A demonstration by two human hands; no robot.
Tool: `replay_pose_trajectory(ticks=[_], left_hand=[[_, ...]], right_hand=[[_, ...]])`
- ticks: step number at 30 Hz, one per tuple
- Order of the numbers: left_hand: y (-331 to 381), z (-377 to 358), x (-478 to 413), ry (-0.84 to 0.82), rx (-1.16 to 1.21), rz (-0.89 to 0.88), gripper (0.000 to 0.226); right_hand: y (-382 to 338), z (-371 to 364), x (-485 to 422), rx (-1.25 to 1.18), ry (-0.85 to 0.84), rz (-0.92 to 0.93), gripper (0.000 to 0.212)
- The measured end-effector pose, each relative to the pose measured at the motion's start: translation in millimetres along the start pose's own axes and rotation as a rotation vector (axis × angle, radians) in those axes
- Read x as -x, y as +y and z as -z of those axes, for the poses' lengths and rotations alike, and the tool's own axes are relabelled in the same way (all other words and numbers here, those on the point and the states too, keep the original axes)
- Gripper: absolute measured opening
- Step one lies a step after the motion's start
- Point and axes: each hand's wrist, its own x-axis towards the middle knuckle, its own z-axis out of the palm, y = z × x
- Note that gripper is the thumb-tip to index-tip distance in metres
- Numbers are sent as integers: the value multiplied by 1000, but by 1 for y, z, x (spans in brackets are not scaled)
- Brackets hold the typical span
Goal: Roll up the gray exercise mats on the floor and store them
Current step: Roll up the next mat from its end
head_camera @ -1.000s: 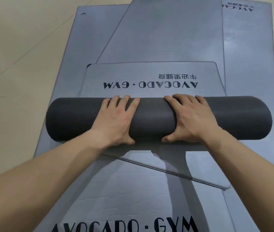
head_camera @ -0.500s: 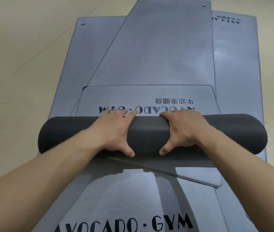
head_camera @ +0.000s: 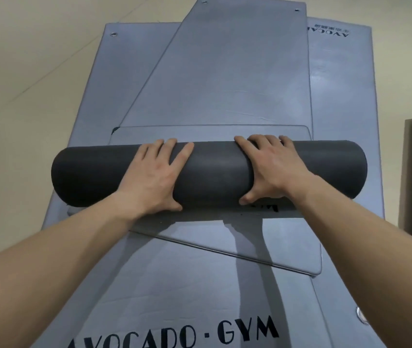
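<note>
One wide-angle view from the person's head, facing forward and steeply down, two bare forearms (head_camera: 79, 247) reaching in from below, close over the dark grey rolled foam mat (head_camera: 212, 169) at centre, flat light-grey printed mats (head_camera: 225, 79) receding toward the top edge

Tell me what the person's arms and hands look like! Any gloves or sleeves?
No gloves and no sleeves in view. The left hand and right hand are bare, with no rings showing, and the wrists show no watch or band. The left forearm and right forearm are bare too, right to the picture's edge.
</note>
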Motion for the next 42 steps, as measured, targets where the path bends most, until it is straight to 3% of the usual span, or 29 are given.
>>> replay_pose_trajectory(ticks=[5, 11, 14, 17, 19, 22, 24, 27, 32, 36, 39, 42], left_hand=[[-11, 13, -29, -59, 76, -43, 137], [-18, 26, -35, -206, 134, -65, 134], [-20, 18, -24, -334, 283, -92, 133], [-32, 25, -36, -420, 477, -53, 133], [-32, 27, -36, -366, 498, -52, 134], [-9, 10, -8, -131, 239, -80, 146], [-7, 1, -9, -69, 129, -92, 147], [-27, 10, -44, -131, 239, -106, 144], [-36, 9, -66, -196, 254, -21, 146], [-42, 17, -85, -270, 341, 71, 118], [-34, 17, -81, -294, 289, 90, 116], [-25, 26, -77, -358, 285, 145, 113]], right_hand=[[-22, -24, 4, 63, 48, -68, 152], [-16, 0, 0, 114, 25, 31, 134], [-16, -6, 20, 57, -48, 60, 136], [-22, -19, 37, 4, -49, 52, 150], [-22, -24, 30, -27, -7, 45, 152], [-10, -8, -5, -114, -61, 31, 146], [-7, 4, -20, -129, -93, 37, 150], [-19, -10, -11, -22, 19, 13, 155], [-15, -18, -33, 4, 114, 27, 136], [0, -4, -57, -25, 75, 54, 136], [-7, -17, -43, -5, 106, -47, 136], [-26, -44, -1, -162, 280, -387, 127]])
